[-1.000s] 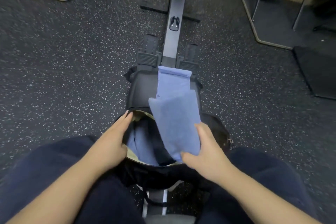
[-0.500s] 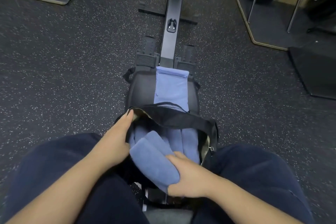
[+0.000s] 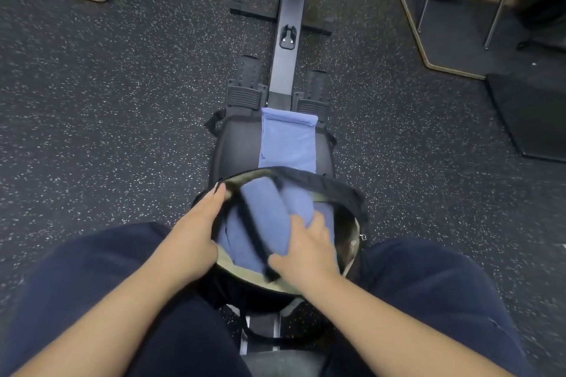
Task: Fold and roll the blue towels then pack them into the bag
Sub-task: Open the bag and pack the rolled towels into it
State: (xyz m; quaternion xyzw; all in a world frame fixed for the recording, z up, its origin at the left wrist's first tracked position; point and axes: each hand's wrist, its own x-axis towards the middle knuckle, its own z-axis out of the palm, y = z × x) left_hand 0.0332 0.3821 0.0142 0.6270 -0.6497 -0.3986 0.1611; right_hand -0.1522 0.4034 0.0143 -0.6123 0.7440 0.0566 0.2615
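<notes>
While the left hand [image 3: 196, 232] grips the bag's rim [image 3: 337, 185] and the right hand [image 3: 306, 246] presses a rolled towel [image 3: 265, 217] inside (fingers curled over it), the strap [image 3: 254, 236] could snag it.

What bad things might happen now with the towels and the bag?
1. The black strap lies across the rolled towels in the bag; it may get trapped under them as the right hand pushes down.
2. Only the left hand holds the rim open, so the soft bag could sag shut if it lets go.
3. One folded towel lies on the narrow seat beyond the bag and might slide off onto the floor.
</notes>
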